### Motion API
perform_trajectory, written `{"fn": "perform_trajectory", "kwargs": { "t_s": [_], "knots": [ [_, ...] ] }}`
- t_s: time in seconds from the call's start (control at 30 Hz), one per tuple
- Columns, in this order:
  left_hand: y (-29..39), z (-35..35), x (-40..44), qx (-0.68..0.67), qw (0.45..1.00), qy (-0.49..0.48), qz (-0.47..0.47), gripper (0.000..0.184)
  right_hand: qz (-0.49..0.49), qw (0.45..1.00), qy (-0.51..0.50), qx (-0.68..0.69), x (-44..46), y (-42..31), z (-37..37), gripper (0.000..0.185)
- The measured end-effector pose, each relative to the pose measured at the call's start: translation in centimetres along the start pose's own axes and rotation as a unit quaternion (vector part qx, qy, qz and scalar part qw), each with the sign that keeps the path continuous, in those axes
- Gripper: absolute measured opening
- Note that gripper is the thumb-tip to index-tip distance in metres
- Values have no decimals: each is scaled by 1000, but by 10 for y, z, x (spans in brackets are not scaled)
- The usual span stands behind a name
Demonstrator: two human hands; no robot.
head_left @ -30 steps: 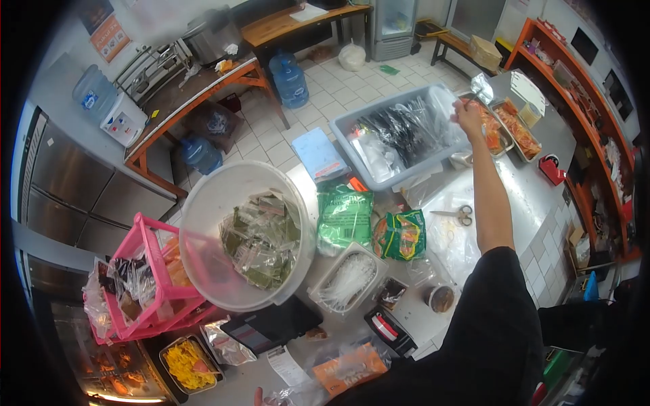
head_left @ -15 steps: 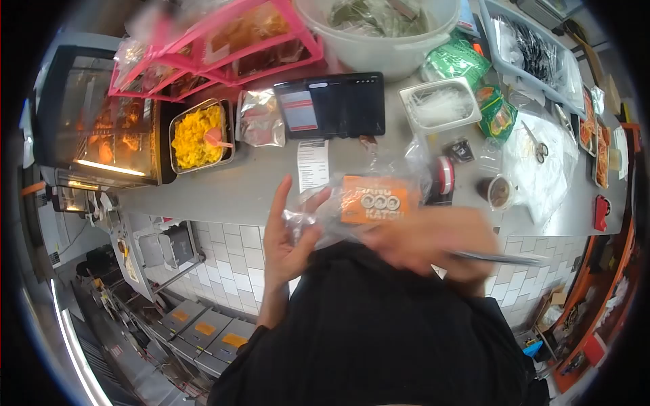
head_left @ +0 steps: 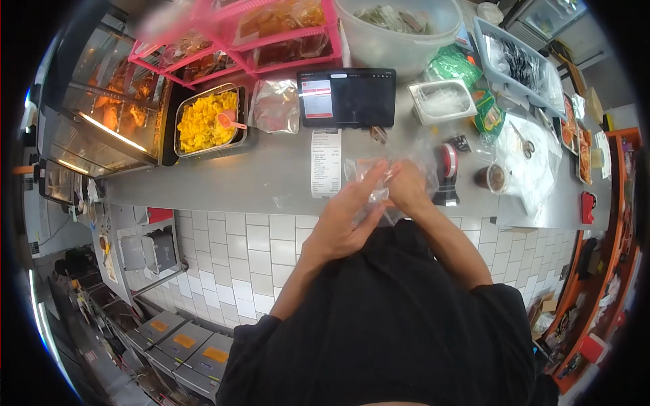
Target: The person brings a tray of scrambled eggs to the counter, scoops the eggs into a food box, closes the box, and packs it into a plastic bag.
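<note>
At the steel counter's front edge, both hands are closed on a clear plastic bag (head_left: pixel 423 159). My left hand (head_left: pixel 349 220) pinches its near side, thumb and fingers on the crumpled film. My right hand (head_left: pixel 408 186) grips it just to the right, fingertips bent into the plastic. Little of the orange package inside shows, as the hands cover it. A printed receipt (head_left: pixel 326 164) lies flat to the left of the bag. A red and black tape dispenser (head_left: pixel 448 169) stands to the right.
Behind are a black tablet (head_left: pixel 347 99), a foil pouch (head_left: pixel 274 106), a tray of yellow food (head_left: pixel 203 123) and a metal container (head_left: pixel 442 101). Scissors (head_left: pixel 523 142) and a dark lidded cup (head_left: pixel 491 177) are on the right. Pink baskets (head_left: pixel 284 32) and a large tub (head_left: pixel 399 44) stand farther back.
My right hand came back from the far blue bin, and the long thin item in it no longer shows. Both hands have come together on the bag. The view has swung down to the counter.
</note>
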State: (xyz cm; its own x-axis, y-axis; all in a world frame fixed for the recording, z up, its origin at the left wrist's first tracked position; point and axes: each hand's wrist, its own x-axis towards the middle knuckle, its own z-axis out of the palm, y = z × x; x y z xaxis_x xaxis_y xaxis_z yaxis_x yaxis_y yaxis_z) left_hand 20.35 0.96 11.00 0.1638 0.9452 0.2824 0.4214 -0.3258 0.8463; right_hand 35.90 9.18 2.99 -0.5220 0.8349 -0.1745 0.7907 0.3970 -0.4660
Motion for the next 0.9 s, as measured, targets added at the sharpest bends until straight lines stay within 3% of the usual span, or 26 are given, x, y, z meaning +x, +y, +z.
{"fn": "perform_trajectory", "kwargs": {
  "t_s": [0.13,0.23,0.3,0.33,0.4,0.47,0.57,0.63,0.73,0.77,0.8,0.83,0.87,0.9],
  "knots": [
    [-13,4,-3,-32,999,0,-43,69,-42,990,55,-126,38,35,52,9],
    [-18,-2,-2,-128,988,38,-83,70,-32,986,127,-101,46,48,66,13],
    [-18,-2,-6,-202,972,55,-105,71,-62,968,241,39,40,51,72,15],
    [-19,-2,-7,-200,973,56,-97,72,-62,967,243,36,37,52,72,15],
    [-18,-2,-10,-199,974,57,-88,73,27,997,72,1,31,53,71,16],
    [-17,-4,-16,-202,971,74,-100,67,-16,997,77,-22,23,56,65,19],
    [-23,-15,-28,-205,967,103,-114,68,-129,981,80,-125,-20,29,2,26],
    [-26,-22,-29,-227,958,124,-121,66,-17,990,-57,-126,-51,-9,-68,28],
    [-29,-32,-26,-255,947,135,-140,62,-65,996,33,-44,-88,-24,-133,26],
    [-31,-34,-23,-203,964,119,-122,62,-69,993,94,-29,-97,-23,-147,29],
    [-32,-37,-22,-149,978,105,-104,63,-69,993,91,-30,-105,-20,-159,29],
    [-25,-46,-21,-116,976,92,-159,78,-8,991,131,9,-113,-14,-170,42],
    [-22,-50,-20,-116,976,95,-158,78,51,983,171,49,-118,-6,-177,58],
    [-21,-52,-18,-46,985,122,-111,90,49,983,172,49,-120,8,-178,58]
  ]
}}
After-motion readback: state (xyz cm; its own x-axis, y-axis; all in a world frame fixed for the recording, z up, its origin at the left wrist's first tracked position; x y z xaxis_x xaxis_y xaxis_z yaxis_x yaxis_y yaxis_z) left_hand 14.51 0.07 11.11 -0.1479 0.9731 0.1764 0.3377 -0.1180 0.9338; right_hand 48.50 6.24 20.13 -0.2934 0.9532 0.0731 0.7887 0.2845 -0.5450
